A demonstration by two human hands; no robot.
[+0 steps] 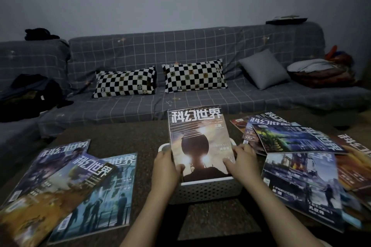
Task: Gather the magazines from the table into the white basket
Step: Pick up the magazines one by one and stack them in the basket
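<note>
Two hands hold one glossy magazine [200,146] upright at the centre of the dim scene, its lower edge down inside the white basket [202,190], a rectangular plastic tub with rounded corners and walls pierced by rows of small holes. The left hand [166,168] grips the magazine's left edge, thumb curled over the cover; the right hand [241,162] pinches the right edge, fingers bent across the front, thumb hidden. The cover shows a dark round head against an orange glow under bold white lettering. The basket stands on a table [140,132] with a coarse, speckled brown surface. At 8 o'clock from the basket three flat magazines [66,186] overlap in a fan, slick covers in blue, teal and ochre. From 2 to 4 o'clock a looser heap of magazines [301,166] lies spread, several overlapping. At 12 o'clock, beyond the table, a sofa [180,50] wears a soft grey cover with a thin white grid, and carries two oblong black-and-white chequered cushions [160,80] and a plain grey square cushion [265,70].
</note>
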